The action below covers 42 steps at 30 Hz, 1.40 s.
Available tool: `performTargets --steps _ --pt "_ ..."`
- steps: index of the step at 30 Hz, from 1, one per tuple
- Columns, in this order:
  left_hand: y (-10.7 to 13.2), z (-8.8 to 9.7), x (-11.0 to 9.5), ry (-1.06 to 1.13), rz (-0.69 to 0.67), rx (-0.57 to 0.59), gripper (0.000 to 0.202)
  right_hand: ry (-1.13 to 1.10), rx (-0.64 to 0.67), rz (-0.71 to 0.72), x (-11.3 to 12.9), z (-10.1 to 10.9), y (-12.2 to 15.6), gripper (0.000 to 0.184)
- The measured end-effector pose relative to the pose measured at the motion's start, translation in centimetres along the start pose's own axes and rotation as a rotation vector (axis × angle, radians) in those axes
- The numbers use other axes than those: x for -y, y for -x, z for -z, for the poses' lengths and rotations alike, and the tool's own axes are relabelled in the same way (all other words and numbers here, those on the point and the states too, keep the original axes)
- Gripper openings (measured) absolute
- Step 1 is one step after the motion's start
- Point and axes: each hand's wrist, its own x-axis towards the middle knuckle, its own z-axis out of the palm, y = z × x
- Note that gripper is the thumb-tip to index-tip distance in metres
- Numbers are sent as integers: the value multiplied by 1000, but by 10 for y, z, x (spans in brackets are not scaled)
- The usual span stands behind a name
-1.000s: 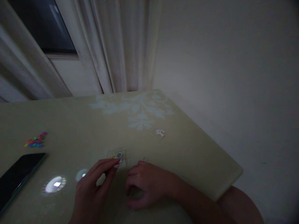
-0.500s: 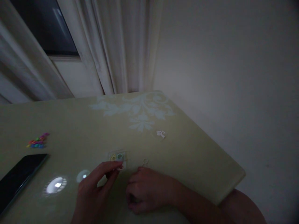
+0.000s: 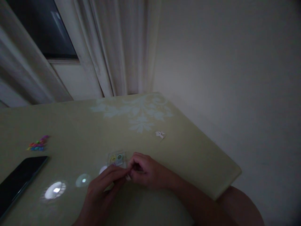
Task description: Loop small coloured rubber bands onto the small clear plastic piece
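Observation:
Just in front of a small clear box [image 3: 124,153], my left hand [image 3: 103,185] has its thumb and fingers pinched together. Its fingertips meet those of my right hand [image 3: 147,171], whose fingers are curled in closed. A tiny pale spot shows where the fingertips join, too small and dark to name. Inside the box lie several little rubber bands, a yellow bunch [image 3: 113,158] and a green bunch [image 3: 119,157] among them. My left fingers cover part of the box's near side.
Small white pieces [image 3: 160,134] lie beyond my right hand. To the left are a pile of colourful small pieces [image 3: 39,144] and a black phone [image 3: 20,175]. The glossy table [image 3: 199,157] ends at a corner on the right, beside the wall.
My left hand has drawn back from the box toward the right. My right hand has lifted and moved left to meet it. The pale ring beside my right hand no longer shows.

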Motion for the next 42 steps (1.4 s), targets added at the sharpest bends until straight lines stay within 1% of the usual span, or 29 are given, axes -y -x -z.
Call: performTargets --steps 3,6,7,9,11,12,13,15,17,19,22,25,28,30,32,33,35,37,38,40,42 --pt "0 2 -1 -13 -30 16 29 -110 18 -27 -4 -7 -1 11" --pt "-1 4 -4 -35 4 -7 26 -143 -20 -77 -8 -1 -3 19" --pt "-2 4 -6 -42 32 -26 24 -101 -58 -91 -9 4 -4 20" --pt "-4 3 -9 -58 77 -55 20 68 -168 -113 -13 19 -5 17" --pt "-5 1 -11 -63 83 -62 19 267 -230 -140 -17 34 -5 8" --pt "-6 0 -12 -62 78 -55 19 337 -223 -167 -18 41 -5 4" --pt "-6 -1 -12 -60 71 -50 19 379 -198 -195 -20 46 -4 4" --pt "-6 -3 -11 -61 79 -39 18 405 -105 -234 -23 51 -3 5" --pt "-7 -4 -11 -70 101 -34 15 400 -19 -253 -24 50 -1 7" --pt "-7 -6 -10 -77 110 -29 14 422 30 -271 -24 46 -1 10" --pt "-7 -7 -7 -80 77 -30 14 491 55 -293 -23 40 -2 8" --pt "-6 -7 -3 -84 25 -41 18 596 64 -288 -22 34 -3 8" --pt "-6 -7 -2 -88 -7 -42 21 760 58 -254 -21 28 -2 7" --pt "-7 -7 -3 -85 -5 -55 18 822 50 -205 -21 25 -2 7" --pt "-9 -8 -6 -78 2 -72 15 747 17 -155 -23 24 -4 7" --pt "-10 -8 -6 -71 5 -74 14 645 -4 -140 -24 24 -5 7" --pt "-11 -9 -6 -49 2 -73 15 367 -33 -130 -26 23 -8 8" --pt "-12 -10 -4 -29 -6 -73 17 113 -26 -122 -29 21 -12 13" --pt "-11 -11 -3 -29 -1 -77 17 25 -15 -112 -29 19 -14 15" --pt "-11 -12 0 -44 14 -92 15 -81 5 -94 -31 16 -17 20" --pt "-12 -12 1 -52 13 -95 17 -131 9 -95 -34 12 -18 22"
